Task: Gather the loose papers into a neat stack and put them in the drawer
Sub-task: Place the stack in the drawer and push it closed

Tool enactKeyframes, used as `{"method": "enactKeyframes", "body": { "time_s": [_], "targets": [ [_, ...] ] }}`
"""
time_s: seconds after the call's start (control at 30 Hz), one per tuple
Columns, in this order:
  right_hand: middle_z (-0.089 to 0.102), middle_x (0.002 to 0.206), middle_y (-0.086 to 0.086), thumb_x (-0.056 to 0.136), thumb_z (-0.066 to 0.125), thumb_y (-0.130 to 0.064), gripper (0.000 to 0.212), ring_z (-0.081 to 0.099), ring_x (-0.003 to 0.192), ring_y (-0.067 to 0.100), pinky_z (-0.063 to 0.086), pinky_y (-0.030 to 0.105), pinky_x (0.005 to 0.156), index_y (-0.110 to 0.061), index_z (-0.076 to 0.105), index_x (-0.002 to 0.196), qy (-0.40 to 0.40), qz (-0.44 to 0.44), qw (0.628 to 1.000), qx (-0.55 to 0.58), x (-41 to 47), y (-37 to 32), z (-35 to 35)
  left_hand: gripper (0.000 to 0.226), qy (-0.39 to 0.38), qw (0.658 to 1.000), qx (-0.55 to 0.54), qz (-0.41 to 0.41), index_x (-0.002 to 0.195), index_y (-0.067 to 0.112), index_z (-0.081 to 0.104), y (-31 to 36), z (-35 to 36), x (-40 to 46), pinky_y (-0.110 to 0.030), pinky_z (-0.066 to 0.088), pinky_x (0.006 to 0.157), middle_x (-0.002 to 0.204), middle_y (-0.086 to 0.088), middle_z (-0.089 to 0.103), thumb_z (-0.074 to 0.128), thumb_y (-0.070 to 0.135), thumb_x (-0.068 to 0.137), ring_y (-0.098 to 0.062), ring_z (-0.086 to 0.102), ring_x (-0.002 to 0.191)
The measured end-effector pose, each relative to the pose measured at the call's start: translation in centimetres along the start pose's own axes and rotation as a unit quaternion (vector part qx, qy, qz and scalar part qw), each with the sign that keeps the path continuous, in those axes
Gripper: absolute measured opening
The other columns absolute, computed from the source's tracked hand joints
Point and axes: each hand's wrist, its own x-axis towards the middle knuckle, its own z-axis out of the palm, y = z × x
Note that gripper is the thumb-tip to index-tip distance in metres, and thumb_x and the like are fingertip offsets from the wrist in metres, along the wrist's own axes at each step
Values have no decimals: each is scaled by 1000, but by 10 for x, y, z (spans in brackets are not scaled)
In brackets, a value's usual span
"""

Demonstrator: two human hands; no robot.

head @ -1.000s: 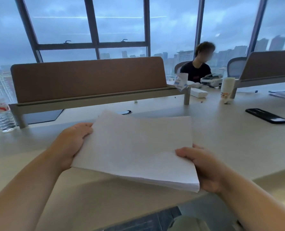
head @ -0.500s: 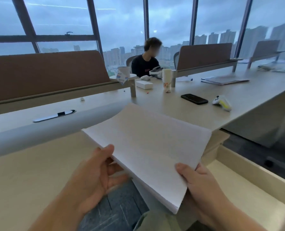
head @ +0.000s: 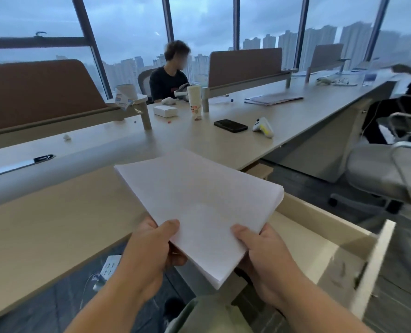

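Observation:
A squared-up stack of white papers (head: 199,207) is held in the air over the desk's front edge, tilted with its far end higher. My left hand (head: 151,251) grips its near left corner, thumb on top. My right hand (head: 264,253) grips the near right edge, thumb on top too. To the right and below, a pale wooden drawer (head: 329,227) stands pulled out; its inside looks bare, and the stack's right side overhangs its left end.
The long beige desk (head: 55,224) carries a black phone (head: 231,126), a white game controller (head: 263,127), a paper cup (head: 195,102) and a white box (head: 165,110). A seated person (head: 169,75) faces me. An office chair (head: 387,174) stands right of the drawer.
My view has swung right, bringing the open drawer into sight. The stack has come off the desk toward the drawer, and my left hand has regripped its near corner.

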Motion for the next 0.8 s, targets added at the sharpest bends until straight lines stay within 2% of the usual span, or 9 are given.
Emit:
{"method": "enactKeyframes", "body": {
  "time_s": [0.07,0.17,0.23,0.3,0.43,0.53,0.67,0.73,0.8],
  "targets": [
    [81,99,3,102,59,-14,20,75,100,32,62,51,87,-25,64,118,13,7,1000,7,-4,-7,-20,16,-16,1000,-12,-5,120,16,65,-7,16,-2,-60,61,80,110,-20,77,56,15,106,-38,70,89],
    [81,94,3,103,58,-15,17,76,96,30,63,41,70,-22,63,117,59,-5,998,-3,-8,-17,-51,19,-43,999,-25,-7,120,24,65,-16,42,-6,-40,59,58,109,-13,77,58,14,106,-32,71,87],
    [81,97,4,104,56,-14,15,76,93,29,62,40,67,-21,63,117,92,-20,995,-17,-9,-22,-74,19,-63,998,-26,-18,120,23,65,-24,61,-9,-39,60,60,109,-12,77,60,14,105,-32,72,86],
    [80,102,5,104,56,-12,15,77,92,28,63,40,69,-20,63,115,120,-33,991,-43,-9,-23,-94,17,-77,996,-17,-28,118,22,67,-32,76,-11,-39,62,63,107,-11,78,62,14,104,-31,73,85],
    [78,110,2,102,58,-7,22,74,101,26,61,48,88,-24,64,116,163,-55,979,-112,-11,-20,-132,15,-100,994,16,-27,112,20,71,-47,106,-15,-35,62,67,101,-3,82,70,12,99,-32,76,95],
    [75,112,1,101,56,0,30,71,103,27,59,46,87,-27,62,114,185,-71,970,-140,-14,-19,-153,17,-100,993,63,-11,110,16,67,-56,123,-15,-31,61,63,103,-8,78,76,12,95,-27,74,88],
    [72,110,1,100,55,3,34,68,103,27,55,52,95,-30,59,106,215,-67,961,-163,-18,-23,-177,24,-113,990,84,-18,111,14,62,-70,144,-14,-29,57,58,99,-12,73,78,14,93,-20,68,74],
    [71,112,3,100,56,3,30,67,103,29,55,55,96,-25,59,109,228,-57,956,-173,-18,-24,-187,30,-113,988,108,-20,113,15,61,-78,149,-10,-30,56,58,99,-10,74,80,20,91,-18,67,72],
    [70,114,3,99,57,2,28,66,102,28,56,53,93,-23,58,112,241,-53,950,-192,-14,-25,-194,41,-103,973,209,7,117,20,59,-83,149,-3,-32,57,63,101,0,73,82,37,87,-15,70,79]
  ]
}}
